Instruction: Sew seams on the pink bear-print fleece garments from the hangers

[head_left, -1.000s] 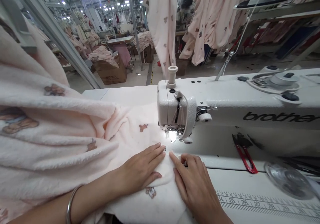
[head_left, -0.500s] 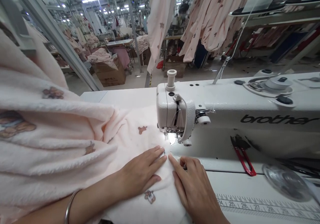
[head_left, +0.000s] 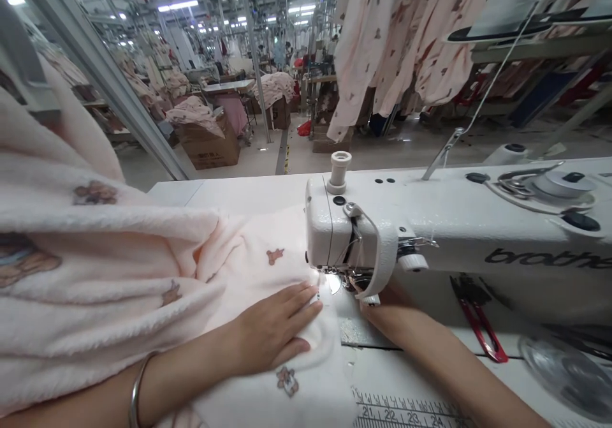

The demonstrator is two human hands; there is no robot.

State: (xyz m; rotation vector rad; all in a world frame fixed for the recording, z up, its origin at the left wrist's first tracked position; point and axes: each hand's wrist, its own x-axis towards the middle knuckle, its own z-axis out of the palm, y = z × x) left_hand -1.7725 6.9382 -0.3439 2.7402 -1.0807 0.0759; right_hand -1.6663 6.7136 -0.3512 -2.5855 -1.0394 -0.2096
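Observation:
My left hand lies flat on pale pink plush fabric printed with small bears, its fingers stretched toward the needle area. Close ahead of those fingertips stands the head of a white sewing machine, its lamp lighting the cloth's edge. My right hand reaches in under the machine arm, right of the needle. The machine head and white lever guard hide its fingers, so whether it holds anything cannot be seen. A bulk of the fabric is bunched up at the left.
Red-handled thread snips lie right of my right forearm, near a clear round plastic dish. A printed ruler runs along the table front. Behind are hanging garments, a cardboard box and a metal post.
My right hand has left the fabric's right edge and moved forward and right, under the machine arm. My left hand stays flat on the cloth. The hanging garments appear farther right.

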